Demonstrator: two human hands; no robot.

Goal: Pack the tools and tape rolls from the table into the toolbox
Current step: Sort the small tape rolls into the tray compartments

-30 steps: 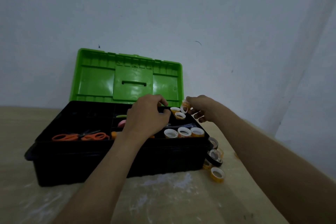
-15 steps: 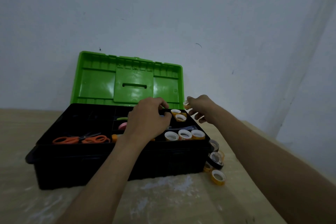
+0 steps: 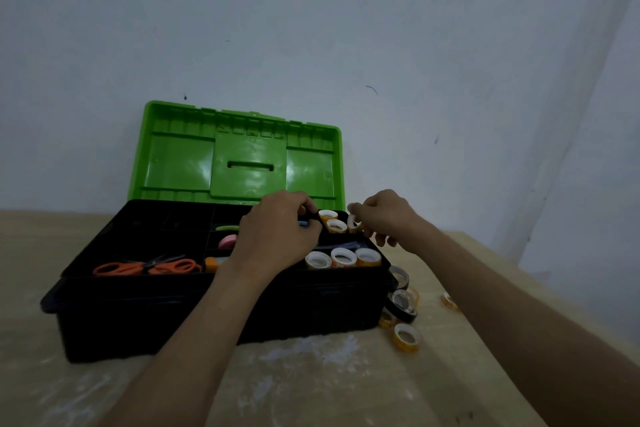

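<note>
Pinching a tape roll [image 3: 352,221] on edge in my right hand [image 3: 386,217] above the toolbox [image 3: 207,315] right rear corner, box long side running left to right, green lid [image 3: 242,156] upright, left hand [image 3: 277,239] curled over the tray, cannot tell what it grips, orange scissors [image 3: 145,267] lying lengthwise front-left, loose rolls [image 3: 406,337] on the tabletop [image 3: 311,378] just beside the box.

We hold both bare forearms stretched forward. Our left hand [image 3: 277,236] lies knuckles-up, fingers curled down, its grip hidden. Our right hand [image 3: 388,215] pinches a tape roll [image 3: 352,221] at its fingertips.
</note>
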